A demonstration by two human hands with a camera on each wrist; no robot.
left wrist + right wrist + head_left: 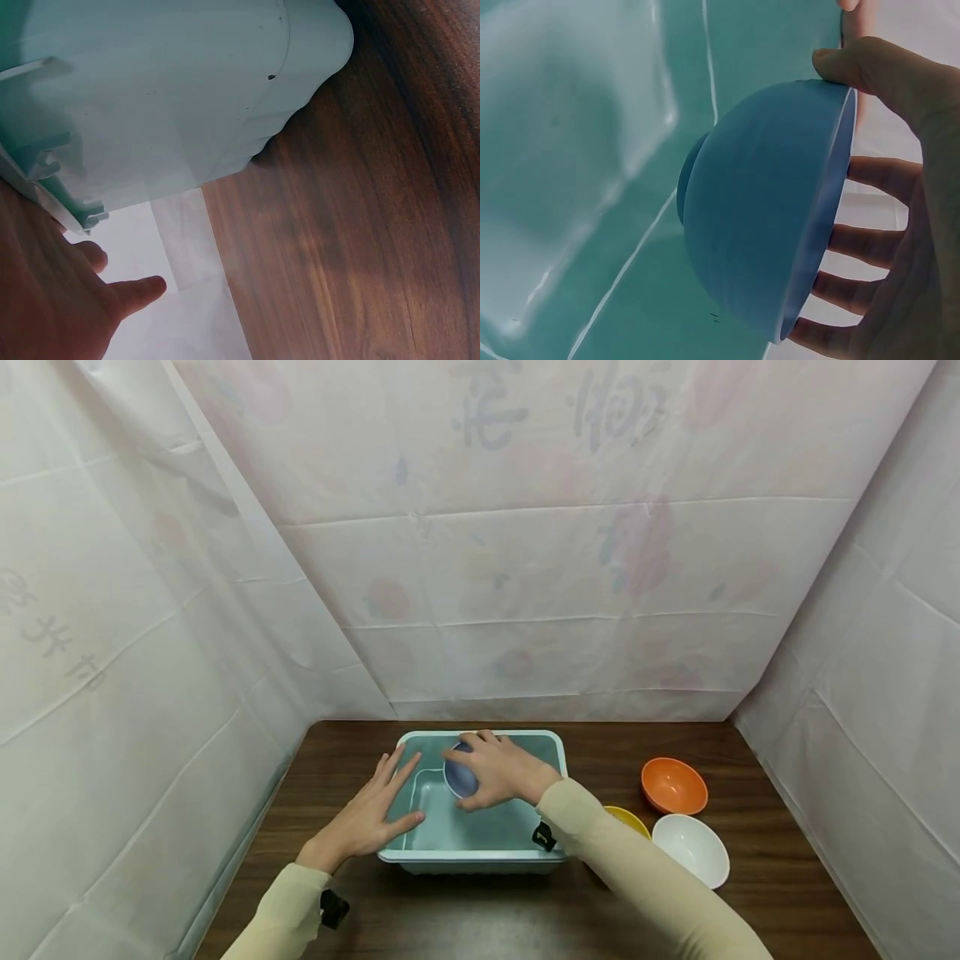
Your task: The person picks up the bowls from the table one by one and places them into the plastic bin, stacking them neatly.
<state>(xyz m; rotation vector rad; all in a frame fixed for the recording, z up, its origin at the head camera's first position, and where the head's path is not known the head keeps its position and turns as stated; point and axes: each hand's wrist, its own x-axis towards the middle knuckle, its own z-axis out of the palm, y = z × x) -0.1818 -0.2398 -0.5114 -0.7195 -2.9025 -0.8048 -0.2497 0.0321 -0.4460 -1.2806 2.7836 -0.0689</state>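
Note:
In the right wrist view, a blue bowl (761,206) is tilted on its side, its foot facing the tub floor. My right hand (498,770) grips it by the rim, thumb on one side and fingers along the other. In the head view this happens inside a pale blue-green plastic tub (472,857). My left hand (363,817) is at the tub's left rim with its fingers spread and straight. The left wrist view shows the outer wall of the tub beside that hand, whose fingers reach past its edge.
To the right of the tub on the dark wooden table (405,918) are an orange bowl (674,786), a white bowl (692,852) and a yellow bowl (628,820), the last partly hidden by the right sleeve. White cloth sheets (525,568) enclose the table's back and sides.

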